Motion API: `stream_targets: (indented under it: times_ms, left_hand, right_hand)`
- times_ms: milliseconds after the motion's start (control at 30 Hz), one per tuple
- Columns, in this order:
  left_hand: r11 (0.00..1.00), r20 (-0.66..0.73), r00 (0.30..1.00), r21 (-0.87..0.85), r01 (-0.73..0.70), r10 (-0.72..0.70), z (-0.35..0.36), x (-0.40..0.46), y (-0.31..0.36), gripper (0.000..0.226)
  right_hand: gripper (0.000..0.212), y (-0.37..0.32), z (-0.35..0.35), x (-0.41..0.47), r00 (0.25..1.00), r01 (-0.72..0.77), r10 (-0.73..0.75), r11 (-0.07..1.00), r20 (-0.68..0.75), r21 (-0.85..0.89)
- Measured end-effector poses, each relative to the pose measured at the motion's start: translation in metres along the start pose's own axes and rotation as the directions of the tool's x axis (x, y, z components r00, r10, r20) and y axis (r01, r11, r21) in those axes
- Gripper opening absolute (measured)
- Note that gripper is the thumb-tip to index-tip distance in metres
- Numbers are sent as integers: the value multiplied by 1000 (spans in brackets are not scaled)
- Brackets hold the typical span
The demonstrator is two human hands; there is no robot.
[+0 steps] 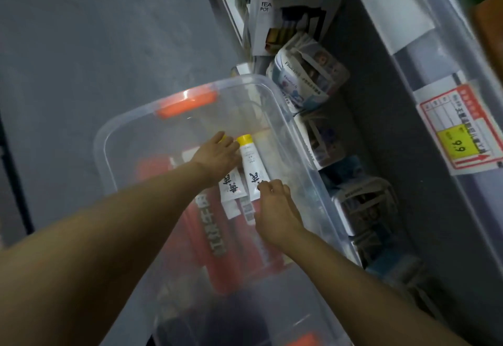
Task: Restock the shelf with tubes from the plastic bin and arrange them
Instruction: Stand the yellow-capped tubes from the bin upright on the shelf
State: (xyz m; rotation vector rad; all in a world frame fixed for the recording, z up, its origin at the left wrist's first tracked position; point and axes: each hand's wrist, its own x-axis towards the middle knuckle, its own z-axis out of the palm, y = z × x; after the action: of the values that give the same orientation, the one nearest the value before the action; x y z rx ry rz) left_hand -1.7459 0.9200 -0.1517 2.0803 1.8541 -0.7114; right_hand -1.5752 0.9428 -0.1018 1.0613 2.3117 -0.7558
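Right hand (275, 209) fingers pinch white tube (251, 166); left hand (217, 155) grips another, inside bin (307, 171)

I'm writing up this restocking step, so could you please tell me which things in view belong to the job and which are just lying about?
Job:
- clear plastic bin
- white yellow-capped tube
- second white tube
- left hand
- right hand

Lying about:
- teapot box
- price tag
- red packs

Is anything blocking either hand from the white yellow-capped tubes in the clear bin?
Nothing visible. The left hand lies over one white yellow-capped tube; the right hand touches the other tube inside the open clear plastic bin.
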Motion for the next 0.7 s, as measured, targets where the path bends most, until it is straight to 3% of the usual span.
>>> stream_targets:
  times_ms: [233,433,567,700]
  left_hand:
    - [1000,7,1000,-9,22,-22,7,-1,-7,32]
    - [926,74,962,-260,274,-264,-12,-50,-14,42]
    - [778,92,908,-485,400,-409,-43,-92,-20,37]
    - [524,123,857,-745,413,-501,-74,-123,-32,36]
  right_hand:
    - [57,3,1,10,1000,15,-14,1000,21,-15]
    - [58,-3,-8,9,999,25,-22,998,41,-51]
    - [60,-9,-20,7,997,47,-41,994,66,-95]
    - [58,-18,-33,14,992,122,-114,963,49,-242]
